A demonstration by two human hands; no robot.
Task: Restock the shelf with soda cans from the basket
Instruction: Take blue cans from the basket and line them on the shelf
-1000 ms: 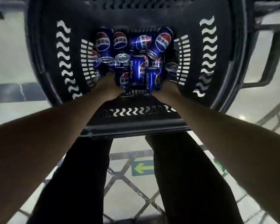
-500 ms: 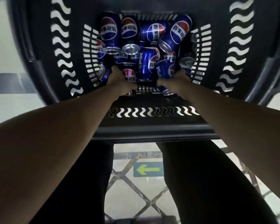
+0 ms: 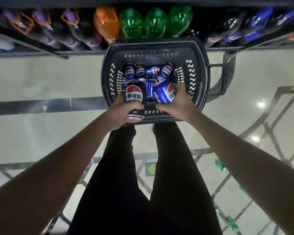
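- The left hand (image 3: 121, 112) grips an upright blue Pepsi can (image 3: 134, 97), fingers (image 3: 134, 106) curled round its lower half and hiding part of the label.
- The right hand (image 3: 176, 104) holds a tilted Pepsi can (image 3: 165, 94); its fingers wrap the far side, mostly out of sight.
- Both cans sit over the near edge of the black basket (image 3: 199, 75), at 12 o'clock from the person's legs (image 3: 143, 184).
- More loose cans (image 3: 139, 70) lie jumbled deeper inside, several half covered.
- The shelf (image 3: 41, 48) runs along the top, its bottles (image 3: 155, 22) blurred and cut off by the frame.
- Green shapes (image 3: 221, 165) on the floor at 4 o'clock are too smeared to identify.
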